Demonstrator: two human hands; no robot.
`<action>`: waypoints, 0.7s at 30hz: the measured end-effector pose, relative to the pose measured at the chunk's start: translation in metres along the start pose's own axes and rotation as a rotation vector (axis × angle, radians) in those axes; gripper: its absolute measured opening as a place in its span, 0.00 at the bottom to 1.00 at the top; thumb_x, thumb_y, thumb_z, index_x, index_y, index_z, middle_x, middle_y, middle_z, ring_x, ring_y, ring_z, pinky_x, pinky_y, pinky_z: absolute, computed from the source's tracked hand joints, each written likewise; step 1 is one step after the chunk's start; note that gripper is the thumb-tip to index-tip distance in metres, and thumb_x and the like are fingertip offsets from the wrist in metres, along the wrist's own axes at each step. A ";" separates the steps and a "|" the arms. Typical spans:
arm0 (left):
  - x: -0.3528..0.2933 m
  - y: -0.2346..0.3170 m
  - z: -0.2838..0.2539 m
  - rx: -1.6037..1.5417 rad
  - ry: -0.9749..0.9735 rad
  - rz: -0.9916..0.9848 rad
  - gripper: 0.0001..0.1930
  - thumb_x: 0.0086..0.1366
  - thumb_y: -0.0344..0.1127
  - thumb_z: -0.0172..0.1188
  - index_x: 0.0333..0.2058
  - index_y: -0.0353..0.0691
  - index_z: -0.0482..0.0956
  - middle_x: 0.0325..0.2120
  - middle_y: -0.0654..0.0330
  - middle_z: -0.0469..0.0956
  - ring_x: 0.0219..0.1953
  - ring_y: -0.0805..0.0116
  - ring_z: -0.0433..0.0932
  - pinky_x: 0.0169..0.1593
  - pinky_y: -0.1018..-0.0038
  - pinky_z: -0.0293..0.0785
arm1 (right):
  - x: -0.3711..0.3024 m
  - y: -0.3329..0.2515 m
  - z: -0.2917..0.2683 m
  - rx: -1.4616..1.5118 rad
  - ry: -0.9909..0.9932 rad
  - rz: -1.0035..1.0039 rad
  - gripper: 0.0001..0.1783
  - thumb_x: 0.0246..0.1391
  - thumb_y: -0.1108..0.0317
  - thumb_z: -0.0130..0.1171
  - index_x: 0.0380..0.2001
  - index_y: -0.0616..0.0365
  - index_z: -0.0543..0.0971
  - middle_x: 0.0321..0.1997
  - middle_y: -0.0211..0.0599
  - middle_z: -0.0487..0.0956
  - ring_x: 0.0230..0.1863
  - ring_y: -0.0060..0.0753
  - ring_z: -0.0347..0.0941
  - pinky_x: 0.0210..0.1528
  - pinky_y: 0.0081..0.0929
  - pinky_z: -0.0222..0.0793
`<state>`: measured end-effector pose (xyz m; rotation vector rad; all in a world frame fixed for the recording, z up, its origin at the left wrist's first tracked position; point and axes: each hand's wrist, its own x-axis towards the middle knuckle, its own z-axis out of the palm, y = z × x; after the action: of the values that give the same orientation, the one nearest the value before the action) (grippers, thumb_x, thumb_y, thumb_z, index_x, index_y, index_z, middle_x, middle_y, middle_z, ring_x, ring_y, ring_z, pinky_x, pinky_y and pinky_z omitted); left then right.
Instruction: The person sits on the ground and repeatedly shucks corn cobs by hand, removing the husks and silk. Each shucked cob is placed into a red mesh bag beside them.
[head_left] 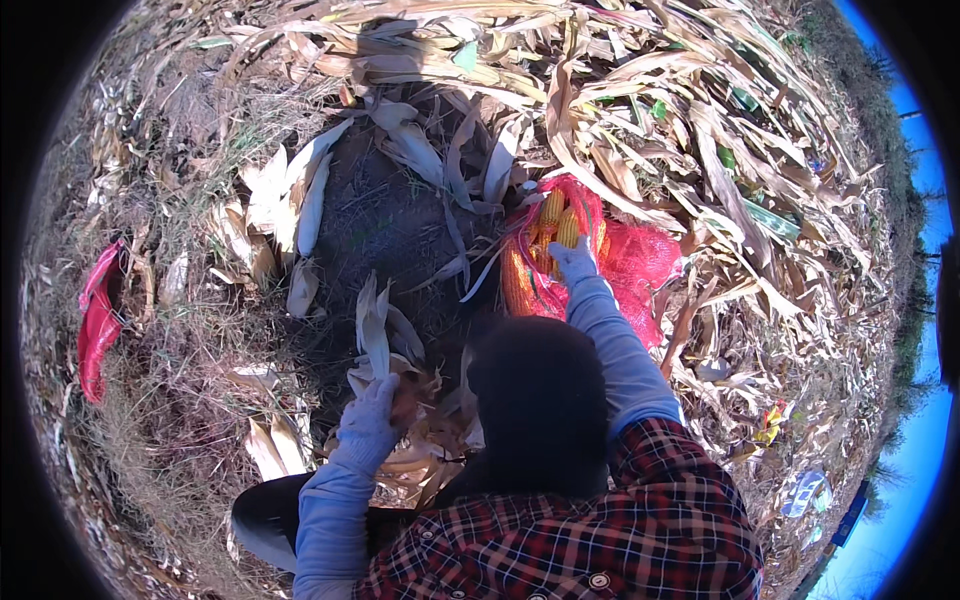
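My right hand [573,260], in a pale glove, reaches into the mouth of a red mesh bag [638,262] lying on the ground. Its fingers close round the near end of a husked yellow corn cob [568,229]. Other bare cobs [549,212] lie beside it in the bag, and more show orange through the mesh on the left. Low and to the left, my gloved left hand [372,408] is closed on a dry, pale corn husk [373,335], whose leaves stick up past the fingers. Whether a cob is inside that husk cannot be made out.
Dry corn stalks [700,120] lie in a thick layer at the far side and right. Loose husks [300,195] surround a shaded patch of soil [385,225]. Another red bag [98,325] lies at far left. A dark hat [540,400] hides the ground between my arms.
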<state>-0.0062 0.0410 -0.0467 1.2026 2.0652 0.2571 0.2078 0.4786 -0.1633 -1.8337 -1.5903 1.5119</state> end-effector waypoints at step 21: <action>0.092 -0.124 -0.037 -0.251 0.470 -0.416 0.27 0.63 0.37 0.64 0.61 0.44 0.74 0.57 0.47 0.77 0.59 0.46 0.76 0.63 0.57 0.72 | -0.005 0.047 0.014 -0.313 -0.026 -0.357 0.44 0.57 0.50 0.71 0.67 0.68 0.69 0.69 0.57 0.72 0.69 0.50 0.69 0.68 0.38 0.66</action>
<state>-0.1425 0.0557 -0.1265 0.5746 2.5324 0.6235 0.2230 0.4521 -0.2020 -1.5588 -2.1298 1.1860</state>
